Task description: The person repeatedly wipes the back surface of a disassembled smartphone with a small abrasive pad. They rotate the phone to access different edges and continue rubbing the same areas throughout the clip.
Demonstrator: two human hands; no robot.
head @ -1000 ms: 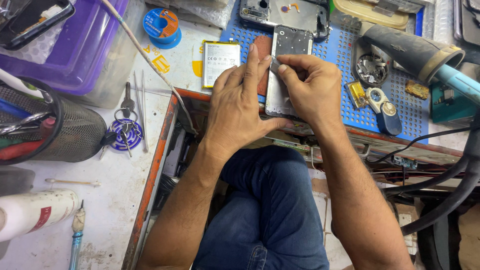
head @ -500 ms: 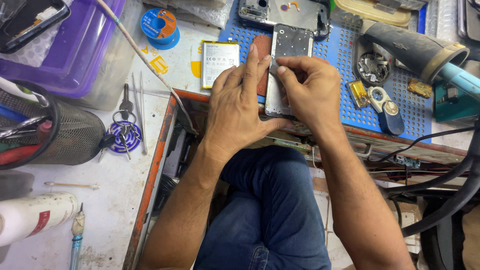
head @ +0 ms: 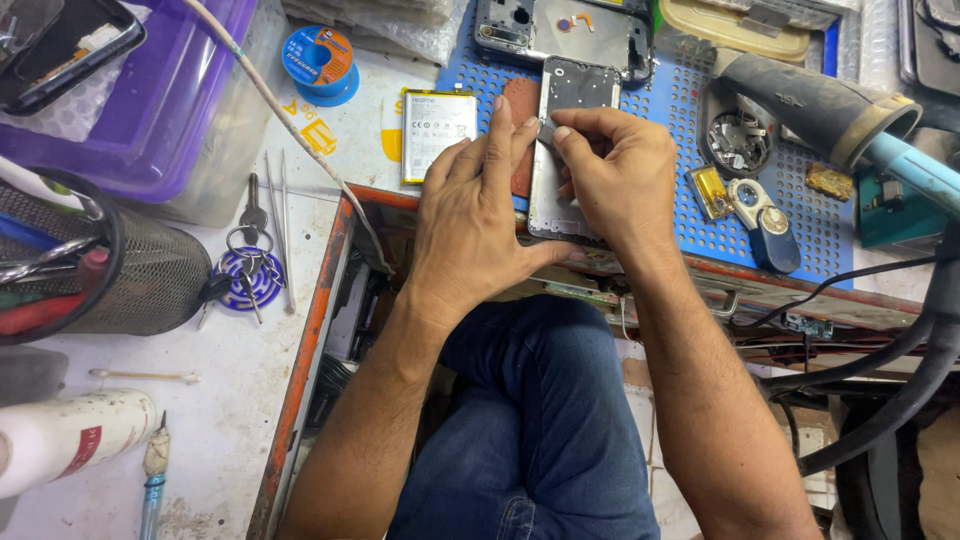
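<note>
A silver phone frame [head: 572, 100] lies lengthwise on the blue perforated mat [head: 670, 160]. My left hand [head: 475, 215] rests flat on it, fingers pressing its left edge next to a reddish-brown pad [head: 520, 125]. My right hand [head: 615, 175] curls over the frame's middle, thumb and forefinger pinched at a spot near its upper left edge; whether they grip a small tool or part I cannot tell. A white-labelled phone battery [head: 438, 133] lies just left of my left hand.
Another opened phone body [head: 560, 30] lies beyond the frame. A hot-air gun [head: 825, 100], small parts and a blue key fob [head: 770, 235] sit at right. At left are a purple bin [head: 150, 100], wire spool [head: 318, 60], tweezers, keys [head: 248, 270], mesh holder [head: 100, 270]. Open drawer below.
Both hands stay on the phone frame; the fingers have shifted only slightly. The view has drifted a little.
</note>
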